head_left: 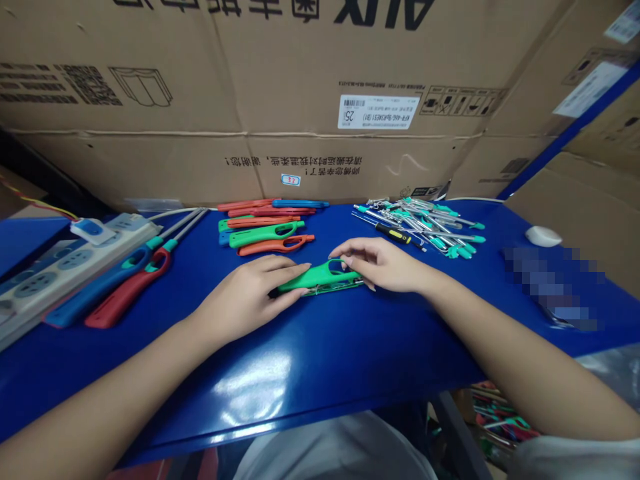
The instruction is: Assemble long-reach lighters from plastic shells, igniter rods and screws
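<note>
A green lighter handle shell [320, 277] lies flat on the blue table [320, 360], near its middle. My left hand [247, 297] rests on the shell's left end, fingers together and pressing it down. My right hand [383, 263] holds the shell's right end, fingertips curled over its top edge beside the finger hole. A thin metal part shows along the shell's lower edge.
Behind lie a pile of red, green and blue handle shells [267, 227] and a heap of metal tubes with teal tips [430, 227] beside a yellow-black screwdriver [400, 235]. Left: two finished long lighters [120, 283] and a power strip [55, 267]. Cardboard boxes [300, 100] wall the back. A white mouse [543, 235] sits right.
</note>
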Demonstrator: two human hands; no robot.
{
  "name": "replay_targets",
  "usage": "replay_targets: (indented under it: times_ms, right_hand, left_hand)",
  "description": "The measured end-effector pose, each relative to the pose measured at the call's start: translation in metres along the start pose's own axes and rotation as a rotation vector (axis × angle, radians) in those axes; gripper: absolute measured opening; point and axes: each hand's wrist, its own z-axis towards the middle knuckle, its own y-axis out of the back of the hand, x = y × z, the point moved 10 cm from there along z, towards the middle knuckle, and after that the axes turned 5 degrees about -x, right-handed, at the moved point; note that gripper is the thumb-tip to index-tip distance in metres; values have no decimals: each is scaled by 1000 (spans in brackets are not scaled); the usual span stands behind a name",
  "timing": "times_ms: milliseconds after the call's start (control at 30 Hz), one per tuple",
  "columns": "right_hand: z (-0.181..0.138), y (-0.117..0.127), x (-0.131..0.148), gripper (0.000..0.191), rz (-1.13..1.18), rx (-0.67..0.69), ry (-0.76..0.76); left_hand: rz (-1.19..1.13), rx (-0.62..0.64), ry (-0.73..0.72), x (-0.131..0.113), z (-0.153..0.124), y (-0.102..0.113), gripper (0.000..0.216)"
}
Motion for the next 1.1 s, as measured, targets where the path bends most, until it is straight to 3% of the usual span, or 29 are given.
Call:
replay_targets:
  times_ms: [100, 167, 333, 1100]
  right_hand:
    - [-4, -3, 22, 28, -260, 7, 231]
    - [-6, -7, 24, 32, -367, 35, 278]
    - [-7, -11, 21, 35, -513, 41, 303]
    - [-6, -19, 12, 37, -553, 73, 310]
  left_hand:
    - [9, 48, 25, 4, -2, -6, 38]
    - [18, 76, 42, 6, -3, -10, 38]
    - [42, 111, 43, 7, -3, -14, 37]
    - [92, 191, 95, 11, -4, -17, 31]
